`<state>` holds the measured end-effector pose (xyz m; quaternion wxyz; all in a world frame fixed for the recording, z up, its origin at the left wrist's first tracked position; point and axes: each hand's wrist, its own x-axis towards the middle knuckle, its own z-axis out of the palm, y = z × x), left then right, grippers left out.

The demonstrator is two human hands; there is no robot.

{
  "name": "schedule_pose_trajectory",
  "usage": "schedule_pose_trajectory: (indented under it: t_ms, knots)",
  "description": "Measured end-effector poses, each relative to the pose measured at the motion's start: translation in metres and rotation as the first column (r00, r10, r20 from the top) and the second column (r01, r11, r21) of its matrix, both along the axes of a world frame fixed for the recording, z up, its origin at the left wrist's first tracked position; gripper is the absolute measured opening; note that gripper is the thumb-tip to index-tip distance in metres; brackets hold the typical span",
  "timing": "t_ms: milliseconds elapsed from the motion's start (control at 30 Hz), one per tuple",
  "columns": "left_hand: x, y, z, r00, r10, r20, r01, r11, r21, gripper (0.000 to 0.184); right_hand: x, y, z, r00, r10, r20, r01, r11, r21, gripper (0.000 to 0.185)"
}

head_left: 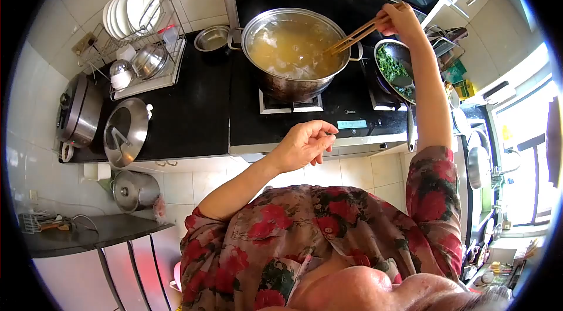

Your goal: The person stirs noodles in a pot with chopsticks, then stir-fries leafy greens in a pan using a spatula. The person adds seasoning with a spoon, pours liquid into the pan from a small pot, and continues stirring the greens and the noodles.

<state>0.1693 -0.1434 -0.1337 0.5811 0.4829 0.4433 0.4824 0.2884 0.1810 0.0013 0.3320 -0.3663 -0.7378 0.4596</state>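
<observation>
My right hand (400, 21) is closed around a pair of long wooden chopsticks (359, 36). Their tips reach into the cloudy yellowish broth (293, 47), near the right rim. The broth fills a large steel pot (295, 86) on the left burner, with pale foam or steam on its surface. In front of the stove's edge hovers my left hand (308, 145), its fingers loosely bent and apart, holding nothing. Right of the pot, under my right forearm, a wok (380, 79) holds chopped greens (392, 68) and a dark rounded utensil end (402, 81).
A steel bowl (212, 38) sits left of the pot. Farther left are a dish rack (146, 85) with white plates (130, 13), a rice cooker (79, 111) and a leaning steel lid (126, 133). The wok's handle (410, 129) points toward me over the stove's front edge.
</observation>
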Motion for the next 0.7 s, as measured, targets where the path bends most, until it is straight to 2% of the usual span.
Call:
schedule_pose_trajectory:
  t_ms: [167,233,367,433,500,600,700]
  knots:
    - [-0.004,0.009,-0.007,1.000,0.014,0.005,-0.014,0.999,-0.030,0.026,0.002,0.013,-0.016,0.998,-0.064,-0.027,0.061,0.993,-0.097,0.028]
    - [-0.002,0.013,-0.009,1.000,0.007,0.029,-0.007,1.000,-0.011,0.027,0.007,0.022,-0.027,0.999,-0.038,-0.034,0.032,0.989,-0.146,0.028]
    - [-0.003,0.013,-0.012,0.999,0.027,0.020,-0.026,0.999,-0.020,0.027,0.033,0.017,-0.068,0.985,-0.041,-0.167,-0.009,0.958,-0.285,0.030]
    - [-0.004,0.013,-0.017,0.999,0.031,0.029,-0.030,0.999,-0.030,0.027,0.032,-0.003,-0.087,0.958,-0.109,-0.265,0.017,0.946,-0.325,0.028]
    - [-0.003,0.015,-0.020,0.999,0.028,0.020,-0.028,0.999,-0.037,0.027,0.028,-0.030,-0.092,0.934,-0.147,-0.326,0.042,0.950,-0.309,0.028]
    - [-0.006,0.016,-0.026,0.993,0.118,0.020,-0.119,0.993,0.005,0.026,0.036,-0.042,-0.098,0.897,-0.211,-0.389,0.063,0.931,-0.361,0.028]
    - [-0.015,0.013,-0.031,0.984,0.170,0.045,-0.169,0.985,-0.020,0.024,0.051,-0.055,-0.087,0.881,-0.222,-0.417,0.095,0.947,-0.306,0.030]
